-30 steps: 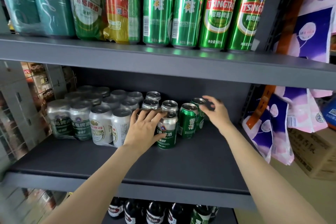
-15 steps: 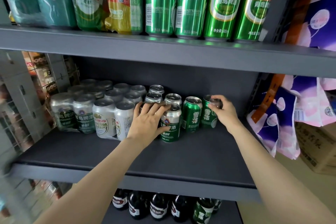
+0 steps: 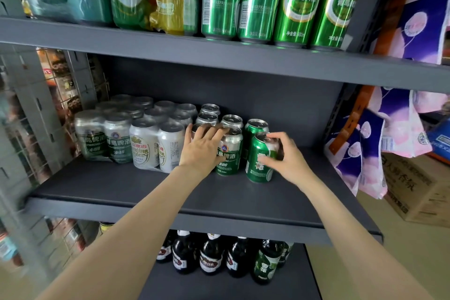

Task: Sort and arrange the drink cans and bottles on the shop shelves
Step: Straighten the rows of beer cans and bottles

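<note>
- Your right hand point(image 3: 289, 162) grips the green can point(image 3: 259, 161), which stands upright at the front of the middle shelf point(image 3: 194, 192), just ahead of its twin.
- Your left hand point(image 3: 203, 147) lies flat-fingered over the silver-green cans point(image 3: 230, 151) alongside.
- By my reading you're midway: rows formed at the back, front facing left; bottles point(image 3: 210, 256) below untouched.
</note>
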{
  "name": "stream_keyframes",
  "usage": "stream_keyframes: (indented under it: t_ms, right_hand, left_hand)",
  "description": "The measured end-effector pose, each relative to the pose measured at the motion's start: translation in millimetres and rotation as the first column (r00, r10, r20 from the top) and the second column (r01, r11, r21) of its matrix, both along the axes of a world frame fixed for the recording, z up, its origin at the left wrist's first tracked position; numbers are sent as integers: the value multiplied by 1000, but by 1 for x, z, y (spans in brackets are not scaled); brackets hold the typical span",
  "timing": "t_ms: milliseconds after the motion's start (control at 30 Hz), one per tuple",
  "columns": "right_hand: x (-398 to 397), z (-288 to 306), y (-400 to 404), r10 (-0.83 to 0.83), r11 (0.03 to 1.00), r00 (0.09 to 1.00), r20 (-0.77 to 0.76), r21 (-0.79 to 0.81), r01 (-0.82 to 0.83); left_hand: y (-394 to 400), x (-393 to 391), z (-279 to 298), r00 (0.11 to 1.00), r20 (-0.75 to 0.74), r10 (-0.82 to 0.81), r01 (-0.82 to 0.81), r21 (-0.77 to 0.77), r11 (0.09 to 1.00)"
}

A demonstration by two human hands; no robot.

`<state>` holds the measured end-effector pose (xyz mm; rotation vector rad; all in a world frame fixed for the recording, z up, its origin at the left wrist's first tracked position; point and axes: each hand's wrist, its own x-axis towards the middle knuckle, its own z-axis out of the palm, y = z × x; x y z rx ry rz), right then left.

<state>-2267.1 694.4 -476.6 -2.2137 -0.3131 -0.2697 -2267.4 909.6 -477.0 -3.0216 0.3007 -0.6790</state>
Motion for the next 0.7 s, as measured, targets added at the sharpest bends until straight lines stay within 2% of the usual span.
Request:
stream_keyframes:
  t_ms: [67,200,400,533,700]
  right_hand:
    - [-3,-2,4,-13,997,1000,5,-74,14]
    - [1,-3,17,-15,996,1000,19,-92,17]
    - [12,7,17,73,991,997,39,-117,-68]
    - [27,19,15,55,970,998,-15,-236,-57]
    - [29,23,15,51,929,998,38,-369,-33]
  left_hand:
    - [0,-1,1,1000,-9,10,-10,-2,1000]
    - [-4,-3,2,1000,-18,19,-20,-32,999]
    - [-2,-4,2,1000,7,14,-13,-27,1000]
    - [-3,-4,1,1000,6,12,-12,-33,999]
    - [-2,-2,0,1000,18,13,-12,-24,1000]
